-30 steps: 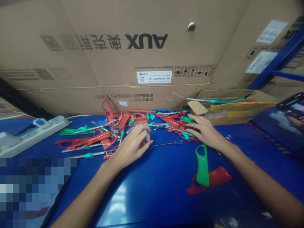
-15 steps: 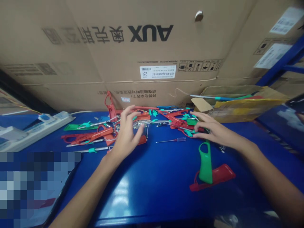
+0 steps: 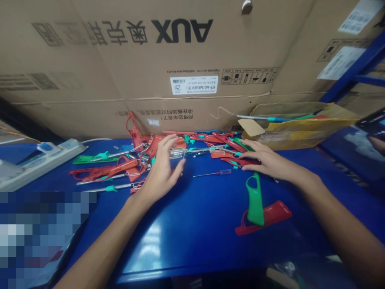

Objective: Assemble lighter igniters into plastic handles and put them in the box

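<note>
My left hand (image 3: 162, 172) stands on edge against the left part of a heap, thumb apart from the fingers, with nothing visible in its grasp. Around it lie red plastic handle shells (image 3: 122, 170) and metal rods with teal clips (image 3: 111, 188). My right hand (image 3: 267, 160) rests at the heap's right end, fingers spread, touching or just over red shells (image 3: 237, 161) and a green piece. Between my hands lies a small screwdriver (image 3: 225, 172) with a clear purplish handle. A green handle shell (image 3: 255, 200) lies across a red one (image 3: 279, 212), nearer to me.
A large cardboard box (image 3: 120, 84) walls off the back of the blue table (image 3: 192, 237). At the right stands an open, taped carton (image 3: 300, 134) with a rod across it. A white power strip (image 3: 45, 162) is at the left. Another person's hand (image 3: 377, 142) shows at the right edge.
The view has shifted slightly. The red and green pieces beside my right hand have moved and lie closer together. Both hands keep nearly the same pose.
</note>
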The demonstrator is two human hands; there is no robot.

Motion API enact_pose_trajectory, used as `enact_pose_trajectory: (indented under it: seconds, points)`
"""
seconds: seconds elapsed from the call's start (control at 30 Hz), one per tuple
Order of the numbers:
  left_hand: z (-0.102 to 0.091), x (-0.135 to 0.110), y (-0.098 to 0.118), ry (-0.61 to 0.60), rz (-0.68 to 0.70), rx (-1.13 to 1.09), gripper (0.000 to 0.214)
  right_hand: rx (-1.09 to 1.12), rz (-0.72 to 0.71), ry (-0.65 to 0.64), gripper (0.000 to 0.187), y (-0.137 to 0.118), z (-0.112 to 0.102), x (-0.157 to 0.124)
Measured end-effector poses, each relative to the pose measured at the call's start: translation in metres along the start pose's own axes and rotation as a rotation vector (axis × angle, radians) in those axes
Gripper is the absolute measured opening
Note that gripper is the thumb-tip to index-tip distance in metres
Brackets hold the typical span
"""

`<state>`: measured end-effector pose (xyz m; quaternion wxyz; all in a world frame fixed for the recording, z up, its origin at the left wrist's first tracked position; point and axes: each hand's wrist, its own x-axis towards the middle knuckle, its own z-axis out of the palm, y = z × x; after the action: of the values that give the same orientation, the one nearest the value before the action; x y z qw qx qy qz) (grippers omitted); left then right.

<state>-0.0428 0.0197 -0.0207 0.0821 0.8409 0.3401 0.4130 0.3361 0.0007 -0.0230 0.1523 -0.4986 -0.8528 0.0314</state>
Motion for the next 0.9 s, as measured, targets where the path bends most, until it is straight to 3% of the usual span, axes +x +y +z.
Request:
enact_pose_trajectory:
  seconds: [0.17, 0.4, 0.47, 0.57, 0.63, 0.77, 0.9]
  points:
    - [-0.003, 0.002, -0.002, 0.003, -0.003, 0.01, 0.055, -0.004, -0.018, 0.038, 0.029, -0.011, -0.012, 0.005]
    - [-0.004, 0.003, -0.004, 0.107, -0.03, 0.122, 0.046, 0.209, 0.019, 0.333, 0.022, -0.056, -0.019, 0.013]
    - [-0.003, 0.002, -0.003, 0.12, -0.066, 0.131, 0.044, 0.262, -0.051, 0.28, 0.022, -0.074, -0.012, 0.014]
    - [-0.003, 0.002, -0.005, 0.136, -0.112, 0.136, 0.041, 0.271, -0.21, 0.075, 0.023, -0.096, 0.003, 0.014]
    - [-0.006, 0.003, -0.009, 0.128, -0.121, 0.151, 0.037, 0.269, -0.259, 0.009, 0.028, -0.102, 0.013, 0.014]
    - [-0.017, 0.005, -0.02, 0.041, -0.111, 0.205, 0.022, 0.267, -0.234, 0.067, 0.042, -0.097, 0.018, 0.015]
    - [-0.022, 0.005, -0.028, 0.011, -0.174, 0.229, 0.02, 0.232, -0.165, 0.191, 0.036, -0.078, 0.01, 0.016]
